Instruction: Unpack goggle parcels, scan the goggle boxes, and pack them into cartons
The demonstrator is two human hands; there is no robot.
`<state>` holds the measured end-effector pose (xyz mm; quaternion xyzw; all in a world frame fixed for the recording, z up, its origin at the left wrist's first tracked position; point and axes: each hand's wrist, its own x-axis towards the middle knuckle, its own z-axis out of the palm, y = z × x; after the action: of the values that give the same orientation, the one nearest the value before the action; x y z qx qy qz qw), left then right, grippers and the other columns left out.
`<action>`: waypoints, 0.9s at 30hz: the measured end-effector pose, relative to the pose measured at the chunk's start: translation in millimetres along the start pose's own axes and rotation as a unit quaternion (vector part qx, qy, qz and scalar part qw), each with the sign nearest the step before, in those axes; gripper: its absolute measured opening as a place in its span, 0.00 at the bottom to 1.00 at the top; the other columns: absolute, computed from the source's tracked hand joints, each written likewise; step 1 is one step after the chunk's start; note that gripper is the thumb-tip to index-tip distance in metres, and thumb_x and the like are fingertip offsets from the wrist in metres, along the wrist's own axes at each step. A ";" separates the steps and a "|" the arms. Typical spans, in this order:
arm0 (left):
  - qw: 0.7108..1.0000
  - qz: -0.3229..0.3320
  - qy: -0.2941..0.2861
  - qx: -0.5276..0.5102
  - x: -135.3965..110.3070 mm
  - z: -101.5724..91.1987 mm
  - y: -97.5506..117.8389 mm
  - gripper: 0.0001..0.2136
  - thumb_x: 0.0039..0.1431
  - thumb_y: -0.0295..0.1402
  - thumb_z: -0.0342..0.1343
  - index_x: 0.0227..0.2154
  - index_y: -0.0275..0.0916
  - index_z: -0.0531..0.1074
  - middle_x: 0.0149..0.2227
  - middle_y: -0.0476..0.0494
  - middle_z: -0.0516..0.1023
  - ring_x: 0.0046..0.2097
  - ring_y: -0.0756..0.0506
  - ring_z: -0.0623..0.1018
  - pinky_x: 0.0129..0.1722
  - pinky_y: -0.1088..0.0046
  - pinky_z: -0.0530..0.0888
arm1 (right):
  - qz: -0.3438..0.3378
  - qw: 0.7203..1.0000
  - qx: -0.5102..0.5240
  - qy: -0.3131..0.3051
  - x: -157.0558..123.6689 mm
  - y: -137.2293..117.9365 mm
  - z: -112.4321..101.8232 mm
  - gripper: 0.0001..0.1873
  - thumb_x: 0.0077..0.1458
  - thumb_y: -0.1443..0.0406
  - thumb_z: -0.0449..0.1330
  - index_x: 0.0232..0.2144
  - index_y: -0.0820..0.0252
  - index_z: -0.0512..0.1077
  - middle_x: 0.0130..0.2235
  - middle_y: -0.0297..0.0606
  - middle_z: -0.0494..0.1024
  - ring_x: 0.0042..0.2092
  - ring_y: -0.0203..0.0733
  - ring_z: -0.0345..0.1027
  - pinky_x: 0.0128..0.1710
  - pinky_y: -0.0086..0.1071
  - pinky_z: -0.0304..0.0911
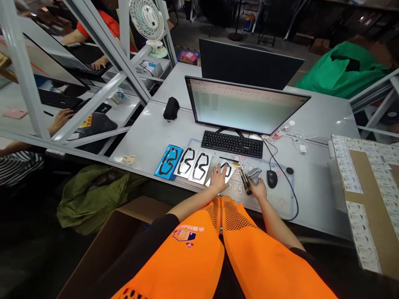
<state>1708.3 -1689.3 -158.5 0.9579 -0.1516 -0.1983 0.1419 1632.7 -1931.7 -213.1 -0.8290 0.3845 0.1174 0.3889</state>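
Note:
My left hand lies flat with fingers spread on a white card holding a pair of black glasses, on the desk mat in front of the keyboard. My right hand is closed round a grey handheld barcode scanner, its head pointing toward that card. Three more packs lie in a row to the left: two white cards and a blue pack, each with black glasses.
A lit monitor stands behind the keyboard. A black mouse sits right of the scanner. A label-covered cardboard box is at right, another open box at my lower left. Other people work behind the metal frame at left.

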 end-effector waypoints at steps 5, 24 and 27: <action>0.996 -0.058 -0.028 -0.058 -4.5 4.8 10.0 0.60 0.52 0.49 0.73 0.80 0.40 0.43 0.72 0.12 0.58 0.66 0.15 0.70 0.63 0.34 0.67 | 0.023 0.998 0.010 -0.053 -0.2 -1.4 -40.5 0.16 0.55 0.55 0.63 0.40 0.62 0.78 0.31 0.44 0.80 0.36 0.52 0.77 0.40 0.42 0.72; 0.675 -0.244 -0.076 -0.692 -37.0 -39.4 -3.8 0.40 0.69 0.64 0.43 0.76 0.49 0.45 0.73 0.27 0.65 0.67 0.30 0.75 0.55 0.52 0.82 | -0.115 0.934 0.172 -0.290 -69.7 -63.2 -179.1 0.24 0.45 0.60 0.78 0.45 0.62 0.84 0.30 0.37 0.81 0.29 0.42 0.73 0.26 0.31 0.67; 0.629 -0.268 -0.068 -0.726 -30.6 -47.5 -2.7 0.37 0.67 0.62 0.50 0.71 0.49 0.58 0.66 0.29 0.73 0.61 0.31 0.79 0.50 0.54 0.84 | -0.233 0.924 0.087 -0.291 -91.4 -68.1 -180.5 0.21 0.48 0.62 0.74 0.47 0.59 0.85 0.44 0.38 0.87 0.48 0.55 0.80 0.47 0.39 0.75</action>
<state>1702.2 -1666.2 -107.2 0.5270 0.2960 -0.3378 0.7215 1601.7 -1987.1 -9.2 -0.7872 0.0595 0.2254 0.5709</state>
